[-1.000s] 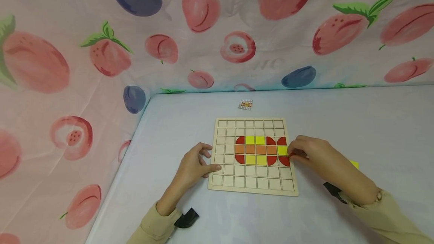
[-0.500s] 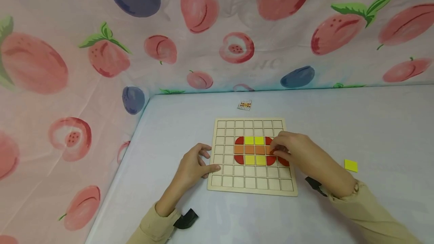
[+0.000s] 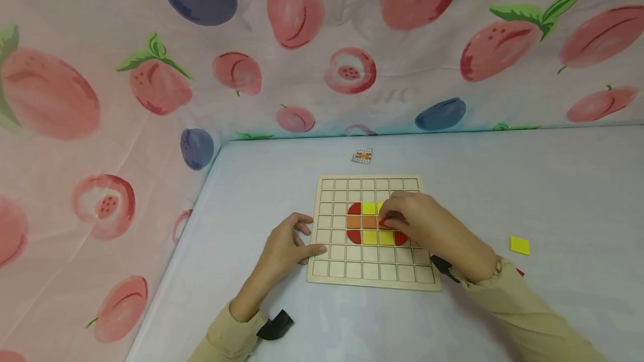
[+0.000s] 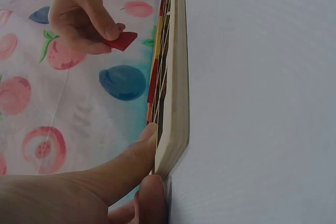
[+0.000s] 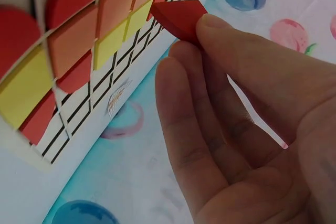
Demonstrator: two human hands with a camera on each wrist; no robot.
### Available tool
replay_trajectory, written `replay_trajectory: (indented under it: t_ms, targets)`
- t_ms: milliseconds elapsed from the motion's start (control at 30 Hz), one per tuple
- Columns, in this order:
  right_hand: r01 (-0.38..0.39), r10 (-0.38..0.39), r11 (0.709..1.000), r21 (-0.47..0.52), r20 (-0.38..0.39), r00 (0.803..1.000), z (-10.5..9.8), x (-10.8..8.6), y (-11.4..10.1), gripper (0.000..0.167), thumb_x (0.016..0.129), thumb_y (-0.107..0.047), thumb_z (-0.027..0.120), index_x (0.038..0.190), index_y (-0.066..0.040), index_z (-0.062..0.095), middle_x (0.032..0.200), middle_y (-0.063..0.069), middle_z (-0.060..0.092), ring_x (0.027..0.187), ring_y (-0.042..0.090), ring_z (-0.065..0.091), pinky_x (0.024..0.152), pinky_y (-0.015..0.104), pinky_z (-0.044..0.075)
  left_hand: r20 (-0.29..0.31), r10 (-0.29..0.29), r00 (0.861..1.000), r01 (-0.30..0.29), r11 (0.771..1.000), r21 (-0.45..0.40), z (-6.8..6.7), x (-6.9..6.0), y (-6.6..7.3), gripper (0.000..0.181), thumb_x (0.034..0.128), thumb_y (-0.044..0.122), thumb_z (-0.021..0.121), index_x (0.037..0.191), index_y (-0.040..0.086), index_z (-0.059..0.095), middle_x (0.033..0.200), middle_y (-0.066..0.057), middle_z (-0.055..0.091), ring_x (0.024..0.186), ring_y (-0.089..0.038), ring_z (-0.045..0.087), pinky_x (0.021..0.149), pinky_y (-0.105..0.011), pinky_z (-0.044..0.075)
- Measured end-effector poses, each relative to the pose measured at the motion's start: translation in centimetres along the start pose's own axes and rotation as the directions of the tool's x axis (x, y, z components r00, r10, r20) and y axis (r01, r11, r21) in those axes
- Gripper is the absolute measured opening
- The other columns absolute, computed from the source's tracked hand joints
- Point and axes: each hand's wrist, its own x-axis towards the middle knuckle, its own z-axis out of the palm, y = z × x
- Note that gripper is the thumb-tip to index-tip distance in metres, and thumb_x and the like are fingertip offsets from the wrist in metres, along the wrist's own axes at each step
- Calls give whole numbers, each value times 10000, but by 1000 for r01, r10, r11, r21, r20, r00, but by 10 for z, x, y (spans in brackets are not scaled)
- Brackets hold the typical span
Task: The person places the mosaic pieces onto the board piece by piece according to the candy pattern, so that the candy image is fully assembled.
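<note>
A wooden grid board (image 3: 338, 268) lies flat on the white table, with red quarter-round, yellow square and orange square tiles in its middle cells. At its left edge my left hand (image 3: 284, 243) grips the rim, thumb on top and a finger against the side, as the left wrist view shows. Over the board's tiles my right hand (image 3: 427, 221) pinches a red quarter-round tile (image 5: 178, 17) between thumb and fingers. That tile is lifted clear of the board in the left wrist view. My right hand and forearm hide the tiles at the board's right side in the head view.
Behind the board lies a small pattern card (image 3: 362, 155). A loose yellow square tile (image 3: 520, 245) rests to the right, and a red bit (image 3: 520, 272) peeks out beside my right sleeve. Fruit-print cloth (image 3: 282, 77) hangs at the back and left.
My right hand has moved left from the board's right edge to above its middle, with the red tile still pinched. The left hand keeps its place on the rim.
</note>
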Motion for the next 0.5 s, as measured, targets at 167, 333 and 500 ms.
replay_trajectory:
  t_ms: [167,333,500]
  targets:
    - [16,-16,1000,24,8,1000,5,8,0,71,855,-54,765,906,-99,745,882,-8,690,808,156,616,766,347,555,-3,3,1000,-3,1000,2,0,0,0,595,746,137,882,1253,51,583,999,-69,590,528,-133,576,509,-287,506]
    - [13,-14,999,52,20,1000,9,15,-1,63,872,-53,747,928,-80,743,906,8,703,834,175,637,793,366,559,-2,5,1000,-5,1000,3,0,-1,1,587,746,133,882,1247,52,585,989,-68,589,523,-133,575,508,-288,506]
    - [17,-19,997,80,24,1000,13,22,1,44,869,-49,750,903,-76,740,878,-1,706,806,150,638,769,343,554,-1,3,1000,-3,1000,-3,0,0,0,584,745,134,882,1244,57,588,990,-67,588,525,-135,575,509,-289,504]
